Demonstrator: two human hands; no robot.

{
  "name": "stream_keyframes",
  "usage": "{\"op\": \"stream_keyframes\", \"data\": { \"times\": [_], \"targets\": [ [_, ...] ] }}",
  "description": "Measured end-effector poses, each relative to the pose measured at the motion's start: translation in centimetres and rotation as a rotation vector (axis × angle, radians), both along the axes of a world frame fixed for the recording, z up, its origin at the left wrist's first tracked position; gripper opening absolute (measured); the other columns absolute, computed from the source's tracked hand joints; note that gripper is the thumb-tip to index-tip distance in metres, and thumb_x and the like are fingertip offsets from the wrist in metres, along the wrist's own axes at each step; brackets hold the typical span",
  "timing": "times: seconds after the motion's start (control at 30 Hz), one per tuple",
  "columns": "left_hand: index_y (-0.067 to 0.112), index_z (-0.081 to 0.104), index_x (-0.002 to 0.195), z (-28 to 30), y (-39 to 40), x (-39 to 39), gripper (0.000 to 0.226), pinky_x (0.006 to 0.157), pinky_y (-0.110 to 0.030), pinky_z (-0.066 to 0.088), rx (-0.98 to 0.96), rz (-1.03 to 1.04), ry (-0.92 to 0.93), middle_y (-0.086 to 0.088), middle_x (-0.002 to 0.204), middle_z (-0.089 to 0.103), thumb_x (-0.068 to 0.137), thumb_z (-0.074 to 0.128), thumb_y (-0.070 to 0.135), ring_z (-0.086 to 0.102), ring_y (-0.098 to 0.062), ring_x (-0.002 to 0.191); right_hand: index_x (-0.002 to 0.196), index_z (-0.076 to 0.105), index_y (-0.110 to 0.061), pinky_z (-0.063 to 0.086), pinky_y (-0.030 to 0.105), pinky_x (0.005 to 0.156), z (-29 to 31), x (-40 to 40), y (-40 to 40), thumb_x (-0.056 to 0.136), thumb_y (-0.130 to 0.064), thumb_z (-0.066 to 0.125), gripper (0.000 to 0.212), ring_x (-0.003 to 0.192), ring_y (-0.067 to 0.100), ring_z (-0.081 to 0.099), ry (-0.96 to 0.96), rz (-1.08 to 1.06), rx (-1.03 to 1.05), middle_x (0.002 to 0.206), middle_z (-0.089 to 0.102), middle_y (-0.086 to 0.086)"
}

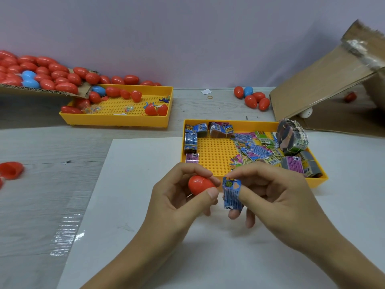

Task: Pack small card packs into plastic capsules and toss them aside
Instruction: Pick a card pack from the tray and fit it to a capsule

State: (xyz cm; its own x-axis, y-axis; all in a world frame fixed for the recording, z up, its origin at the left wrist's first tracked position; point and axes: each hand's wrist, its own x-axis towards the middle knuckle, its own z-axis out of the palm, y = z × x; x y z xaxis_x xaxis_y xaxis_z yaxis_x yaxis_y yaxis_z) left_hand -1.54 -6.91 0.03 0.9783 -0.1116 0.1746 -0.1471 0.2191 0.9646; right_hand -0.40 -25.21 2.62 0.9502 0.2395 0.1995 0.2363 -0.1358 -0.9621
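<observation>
- Left hand holds a red capsule half between thumb tip and curled fingers; its rounded end faces the camera, so the open side can't be made out.
- Right hand pinches a small blue card pack, forefinger at the pack's top edge, thumb pressed on its printed face; the lower fingers curl behind and below it.
- Pack hangs roughly upright, just beside the capsule half, its left edge near the left thumb tip. Touching or not: cannot tell.
- Both hands are raised over a white sheet, forearms coming in from the bottom edge, palms turned toward each other.
- Just beyond the hands: a yellow tray with loose card packs and banded bundles along its left, far and right sides.
- Farther left, a second yellow tray with red capsules and small toys; a cardboard flap heaped with red and blue capsules overhangs its far left corner.
- Far right: a tilted cardboard box, with a cluster of capsules just beside it.
</observation>
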Motion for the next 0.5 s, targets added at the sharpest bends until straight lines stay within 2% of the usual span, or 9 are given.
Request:
{"op": "stream_keyframes", "data": {
  "times": [0.13, 0.27, 0.33, 0.4, 0.5],
  "targets": [
    [0.02, 0.068, 0.094, -0.09, -0.13, -0.04, 0.02, 0.06, -0.025, 0.052, 0.012, -0.016, -0.018, -0.005, 0.092, 0.069, 0.075, 0.072, 0.024, 0.066, -0.019, 0.074, 0.085, 0.073, -0.019, 0.047, 0.027, 0.036, 0.24, -0.09, 0.36, 0.079, -0.007, 0.07, 0.014, 0.052, 0.023, 0.069, -0.01, 0.002, -0.009, 0.068, 0.07, 0.005],
    [0.016, 0.069, 0.094, -0.21, -0.11, -0.07, 0.021, 0.062, -0.025, 0.052, 0.0, -0.022, -0.032, -0.007, 0.091, 0.068, 0.075, 0.072, 0.022, 0.064, -0.019, 0.073, 0.084, 0.074, -0.018, 0.042, 0.016, 0.037, 0.05, -0.07, 0.37, 0.078, -0.005, 0.065, 0.017, 0.038, 0.018, 0.061, -0.047, -0.023, 0.006, 0.062, 0.069, 0.003],
    [0.017, 0.07, 0.095, -0.28, -0.15, -0.17, 0.022, 0.063, -0.026, 0.053, -0.003, -0.027, -0.028, -0.009, 0.091, 0.067, 0.074, 0.072, 0.024, 0.064, -0.021, 0.075, 0.083, 0.075, -0.018, 0.043, 0.016, 0.038, -0.15, -0.06, 0.28, 0.079, -0.002, 0.066, 0.019, 0.036, 0.018, 0.059, -0.085, -0.042, -0.011, 0.062, 0.069, 0.002],
    [0.02, 0.071, 0.095, -0.34, -0.2, -0.27, 0.021, 0.065, -0.026, 0.053, 0.017, -0.031, -0.04, -0.009, 0.091, 0.067, 0.075, 0.072, 0.024, 0.063, -0.02, 0.076, 0.083, 0.077, -0.019, 0.045, 0.021, 0.038, -0.2, -0.14, 0.3, 0.078, -0.009, 0.069, 0.015, 0.035, 0.017, 0.057, -0.125, -0.054, -0.034, 0.062, 0.068, 0.002],
    [0.02, 0.071, 0.1, -0.31, -0.39, -0.4, 0.023, 0.07, -0.024, 0.054, 0.046, -0.04, -0.074, -0.004, 0.094, 0.069, 0.077, 0.073, 0.022, 0.065, -0.013, 0.081, 0.085, 0.077, -0.023, 0.043, 0.019, 0.037, 0.03, -0.35, 0.4, 0.078, -0.023, 0.067, 0.012, 0.034, 0.013, 0.056, -0.203, -0.051, -0.049, 0.06, 0.067, -0.006]
  ]
}}
